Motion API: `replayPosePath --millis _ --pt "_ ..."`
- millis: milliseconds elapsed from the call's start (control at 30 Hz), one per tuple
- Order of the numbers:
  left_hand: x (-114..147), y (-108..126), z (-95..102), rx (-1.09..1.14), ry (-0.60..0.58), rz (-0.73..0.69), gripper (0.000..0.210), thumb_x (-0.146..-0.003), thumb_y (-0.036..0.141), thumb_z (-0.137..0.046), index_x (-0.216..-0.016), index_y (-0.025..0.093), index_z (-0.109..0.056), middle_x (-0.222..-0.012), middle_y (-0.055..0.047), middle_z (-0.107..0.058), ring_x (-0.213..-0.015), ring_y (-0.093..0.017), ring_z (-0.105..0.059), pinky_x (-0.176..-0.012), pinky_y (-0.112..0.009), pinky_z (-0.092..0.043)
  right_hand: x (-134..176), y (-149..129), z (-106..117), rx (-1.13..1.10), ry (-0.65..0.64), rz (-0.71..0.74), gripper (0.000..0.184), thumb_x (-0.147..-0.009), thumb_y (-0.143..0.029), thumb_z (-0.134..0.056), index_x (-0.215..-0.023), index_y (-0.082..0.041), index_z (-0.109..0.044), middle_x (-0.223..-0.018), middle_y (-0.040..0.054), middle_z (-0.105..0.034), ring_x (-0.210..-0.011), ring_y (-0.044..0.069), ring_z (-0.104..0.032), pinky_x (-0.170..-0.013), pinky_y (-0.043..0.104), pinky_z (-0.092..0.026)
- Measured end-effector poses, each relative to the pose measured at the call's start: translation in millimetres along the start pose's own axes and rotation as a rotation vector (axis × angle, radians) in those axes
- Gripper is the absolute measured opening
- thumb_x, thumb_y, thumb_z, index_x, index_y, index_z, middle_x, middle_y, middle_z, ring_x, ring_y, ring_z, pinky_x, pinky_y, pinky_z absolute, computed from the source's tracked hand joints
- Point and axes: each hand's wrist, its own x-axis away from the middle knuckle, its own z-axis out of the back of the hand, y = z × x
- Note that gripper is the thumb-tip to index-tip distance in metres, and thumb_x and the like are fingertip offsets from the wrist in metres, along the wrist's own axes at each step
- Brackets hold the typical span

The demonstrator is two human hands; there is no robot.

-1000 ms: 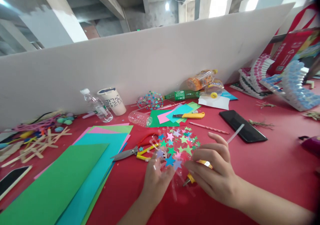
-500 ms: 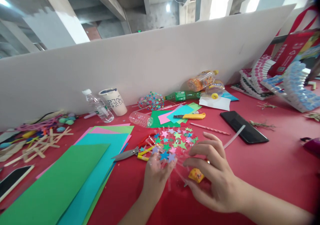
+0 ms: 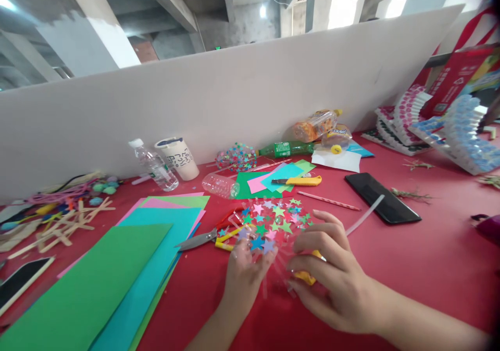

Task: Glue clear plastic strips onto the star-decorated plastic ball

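Note:
A clear plastic piece (image 3: 278,226) with thin strips spreading from it lies before me, covered in small coloured paper stars. My left hand (image 3: 248,265) grips its near left side between thumb and fingers, beside a blue star. At its near right edge, my right hand (image 3: 332,270) has curled fingers, with thumb and index fingertip close together near the blurred strips. What sits between those fingertips is too small to make out. Behind the right fingers a small yellow-orange object (image 3: 307,277) is partly hidden. Scissors (image 3: 201,240) with red and yellow handles rest left of the plastic piece, partly under it.
Coloured paper sheets (image 3: 128,257) lie at left. Behind stand a water bottle (image 3: 154,166) and a cup (image 3: 178,158). A yellow utility knife (image 3: 299,181) rests on paper pieces. A black phone (image 3: 383,197) lies at right; a white panel (image 3: 219,101) closes the back.
My right thumb and index fingertip have come closer together, and its fingers now cover more of the yellow-orange object. The left hand keeps its grip.

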Motion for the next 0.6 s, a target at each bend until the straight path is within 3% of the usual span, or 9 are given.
replayPosePath --millis 167,300,433,533,600 --pt "2 3 0.0 0.003 -0.011 0.020 0.037 -0.053 0.045 -0.079 -0.072 0.020 -0.058 -0.069 -0.001 -0.068 -0.067 -0.018 -0.066 -0.069 -0.030 -0.055 2 4 -1 0.065 0.071 -0.018 0.028 -0.077 -0.012 -0.061 -0.105 -0.016 -0.060 -0.096 0.0061 -0.055 -0.093 0.022 -0.052 -0.103 0.053 -0.029" --pt "3 6 -1.0 0.160 -0.007 0.099 0.054 -0.048 0.042 -0.083 -0.092 0.022 -0.060 -0.072 -0.001 -0.071 -0.072 -0.023 -0.070 -0.073 -0.036 -0.057 5 6 2 0.082 0.130 0.008 0.036 -0.075 -0.010 -0.060 -0.110 -0.012 -0.056 -0.101 0.0084 -0.051 -0.095 0.022 -0.049 -0.103 0.053 -0.029" --pt "-2 -7 -0.6 0.361 -0.017 0.216 0.073 -0.039 0.047 -0.084 -0.102 0.022 -0.058 -0.071 -0.003 -0.072 -0.078 -0.027 -0.072 -0.082 -0.043 -0.055 6 5 3 0.070 0.175 0.027 0.030 -0.076 -0.005 -0.058 -0.104 -0.013 -0.058 -0.098 0.0070 -0.051 -0.092 0.020 -0.049 -0.103 0.054 -0.030" --pt "-5 -21 2.3 0.276 -0.001 0.139 0.068 -0.049 0.061 -0.074 -0.105 0.024 -0.058 -0.079 -0.006 -0.074 -0.082 -0.027 -0.072 -0.086 -0.045 -0.054 5 4 3 0.077 0.184 0.035 0.024 -0.077 -0.004 -0.056 -0.098 -0.015 -0.061 -0.095 0.0055 -0.051 -0.089 0.020 -0.049 -0.103 0.057 -0.030" --pt "-6 -27 5.9 0.160 0.035 0.054 0.058 -0.059 0.060 -0.068 -0.105 0.026 -0.060 -0.089 -0.007 -0.074 -0.085 -0.027 -0.071 -0.086 -0.045 -0.054 6 3 3 0.093 0.180 0.050 0.021 -0.078 -0.005 -0.056 -0.095 -0.016 -0.062 -0.092 0.0045 -0.052 -0.087 0.020 -0.049 -0.104 0.059 -0.030"
